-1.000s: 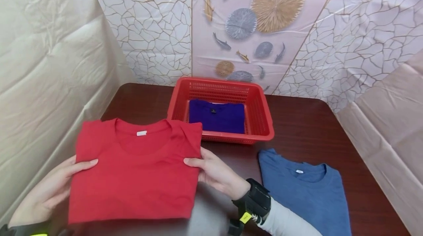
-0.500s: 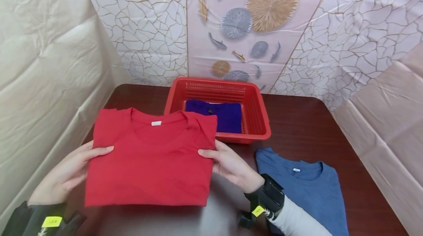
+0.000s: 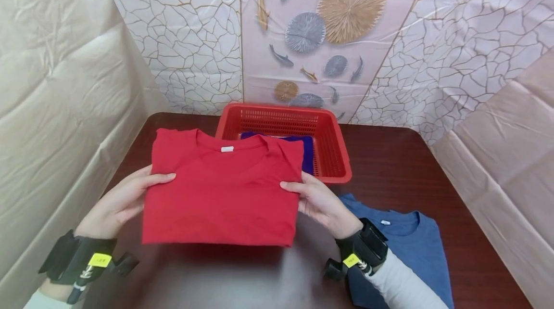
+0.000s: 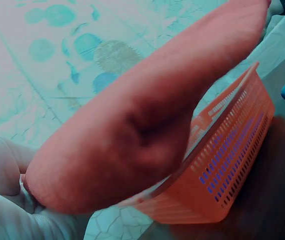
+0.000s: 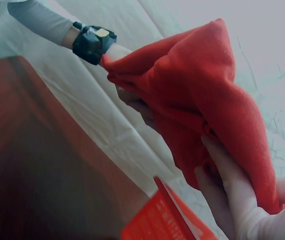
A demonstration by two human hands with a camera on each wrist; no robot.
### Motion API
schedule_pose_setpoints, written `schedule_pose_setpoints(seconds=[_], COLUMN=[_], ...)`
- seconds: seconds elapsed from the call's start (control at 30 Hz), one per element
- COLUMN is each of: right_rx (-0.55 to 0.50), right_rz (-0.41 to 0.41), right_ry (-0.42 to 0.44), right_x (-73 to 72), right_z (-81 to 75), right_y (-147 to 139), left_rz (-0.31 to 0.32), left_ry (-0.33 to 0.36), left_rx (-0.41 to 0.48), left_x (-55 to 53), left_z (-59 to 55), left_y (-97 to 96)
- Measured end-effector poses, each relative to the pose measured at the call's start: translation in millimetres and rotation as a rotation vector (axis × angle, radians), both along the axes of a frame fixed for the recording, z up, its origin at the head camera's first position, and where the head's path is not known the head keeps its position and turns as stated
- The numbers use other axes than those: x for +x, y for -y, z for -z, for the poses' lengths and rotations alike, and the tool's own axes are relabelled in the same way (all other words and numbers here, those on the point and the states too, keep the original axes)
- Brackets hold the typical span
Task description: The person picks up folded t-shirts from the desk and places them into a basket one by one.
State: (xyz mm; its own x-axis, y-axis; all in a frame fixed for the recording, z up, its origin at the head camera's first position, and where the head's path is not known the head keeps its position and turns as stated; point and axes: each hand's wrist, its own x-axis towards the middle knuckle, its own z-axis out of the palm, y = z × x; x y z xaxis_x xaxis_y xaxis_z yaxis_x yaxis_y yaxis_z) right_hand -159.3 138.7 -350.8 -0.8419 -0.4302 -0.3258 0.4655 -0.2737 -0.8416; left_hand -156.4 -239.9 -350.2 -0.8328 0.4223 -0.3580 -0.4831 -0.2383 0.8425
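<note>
A folded red T-shirt (image 3: 220, 193) with a white neck label hangs level between both hands, lifted over the table. My left hand (image 3: 125, 198) grips its left edge, thumb lying on the front. At the opposite edge my right hand (image 3: 322, 203) pinches the cloth the same way, and the right wrist view shows its fingers (image 5: 230, 175) spread beneath the fold. Behind the shirt stands a red plastic basket (image 3: 339, 155). A folded purple T-shirt (image 3: 308, 152) lies in it, largely hidden by the red one. In the left wrist view the red shirt (image 4: 132, 120) overlaps the basket's side (image 4: 207, 195).
A folded blue T-shirt (image 3: 415, 251) lies on the dark brown table (image 3: 385, 164) at the right, partly behind my right forearm. Patterned cloth (image 3: 195, 34) hangs behind the table, and pale sheets (image 3: 65, 107) close off both sides.
Both hands have carried the red T-shirt rightward and up toward the basket, so it now covers most of the purple T-shirt. The blue T-shirt stays on the table.
</note>
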Motion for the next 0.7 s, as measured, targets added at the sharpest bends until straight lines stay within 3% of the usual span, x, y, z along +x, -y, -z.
schedule_pose_setpoints(seconds=[0.23,0.5,0.7], right_rx=[0.019,-0.049,-0.02], right_rz=[0.056,0.077,0.089], right_ry=[0.025,0.016,-0.014], right_x=[-10.9,-26.4,-37.5], right_z=[3.1,4.2,3.3], right_y=[-16,-38,-47], left_rz=[-0.007,0.006,-0.004], left_ry=[-0.005,0.01,0.015], left_rx=[-0.154,-0.046,-0.013], left_x=[-16.4,-45.5,-62.8], left_z=[-1.5,-4.6,-6.6], left_y=[-16.2,-41.0,-54.4])
